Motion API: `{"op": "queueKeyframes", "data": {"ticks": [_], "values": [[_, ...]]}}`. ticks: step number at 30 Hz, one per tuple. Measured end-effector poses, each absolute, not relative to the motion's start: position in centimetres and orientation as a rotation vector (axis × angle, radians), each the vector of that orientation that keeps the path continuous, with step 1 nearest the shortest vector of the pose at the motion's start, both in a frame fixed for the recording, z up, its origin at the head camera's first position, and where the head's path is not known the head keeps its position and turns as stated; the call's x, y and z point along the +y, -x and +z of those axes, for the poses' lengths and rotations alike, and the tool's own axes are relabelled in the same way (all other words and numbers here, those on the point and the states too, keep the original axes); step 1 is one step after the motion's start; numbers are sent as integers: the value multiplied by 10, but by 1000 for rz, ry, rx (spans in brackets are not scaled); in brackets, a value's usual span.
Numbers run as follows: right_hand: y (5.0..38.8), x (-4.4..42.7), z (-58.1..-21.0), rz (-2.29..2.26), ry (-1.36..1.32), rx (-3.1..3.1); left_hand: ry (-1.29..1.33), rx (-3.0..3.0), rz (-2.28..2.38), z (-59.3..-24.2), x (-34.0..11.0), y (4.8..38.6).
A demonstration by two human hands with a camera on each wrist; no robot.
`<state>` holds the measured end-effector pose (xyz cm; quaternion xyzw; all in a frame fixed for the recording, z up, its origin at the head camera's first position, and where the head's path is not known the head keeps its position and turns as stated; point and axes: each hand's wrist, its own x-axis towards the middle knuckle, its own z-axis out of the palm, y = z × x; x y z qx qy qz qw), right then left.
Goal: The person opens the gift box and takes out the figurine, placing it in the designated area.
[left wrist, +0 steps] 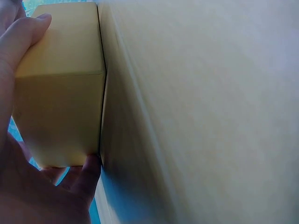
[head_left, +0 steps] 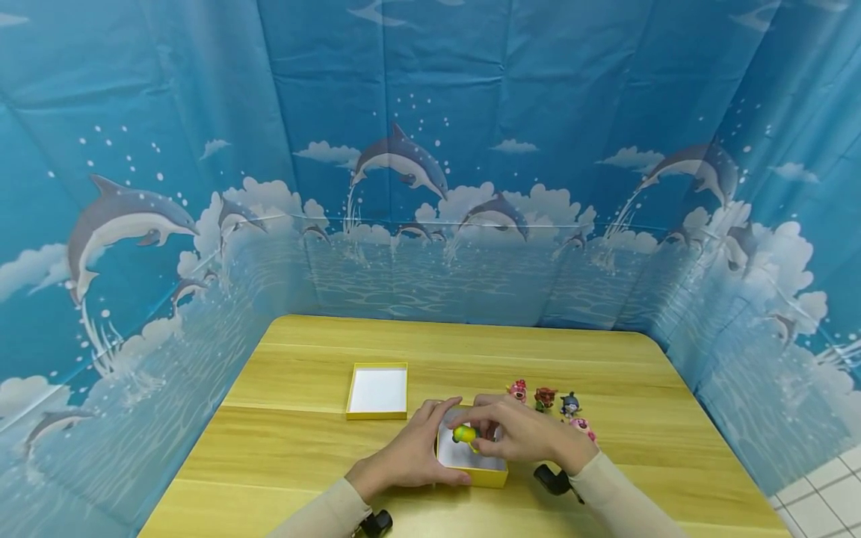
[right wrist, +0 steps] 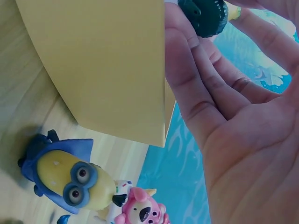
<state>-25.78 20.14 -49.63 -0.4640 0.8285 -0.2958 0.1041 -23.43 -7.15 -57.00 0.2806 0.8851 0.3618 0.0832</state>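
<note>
My left hand (head_left: 415,454) grips a yellow open-topped box (head_left: 487,478) with a white inside. In the left wrist view its thumb lies along one wall of the box (left wrist: 60,116) and its fingers bend round another. Over the box opening, my right hand (head_left: 521,432) pinches a small yellow-and-green toy figurine (head_left: 464,433). A dark green, ridged part of that figurine (right wrist: 205,18) shows at the fingertips in the right wrist view; the rest is hidden by fingers or cut off by the frame.
Left of the box lies a yellow lid (head_left: 379,390), white inside face up. Several figurines stand right of the box, among them a red-brown one (head_left: 545,398), a one-piece yellow minion in blue (right wrist: 65,177) and a pink bear (right wrist: 142,207). Blue dolphin-printed curtains (head_left: 430,284) surround the wooden table (head_left: 282,426).
</note>
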Motion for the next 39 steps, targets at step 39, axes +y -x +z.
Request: {"op": "queueKeyframes", "data": {"ticks": [39], "values": [[240, 215, -505, -1215, 1231, 2336, -830, 2642, 1091, -565, -71, 232]]}}
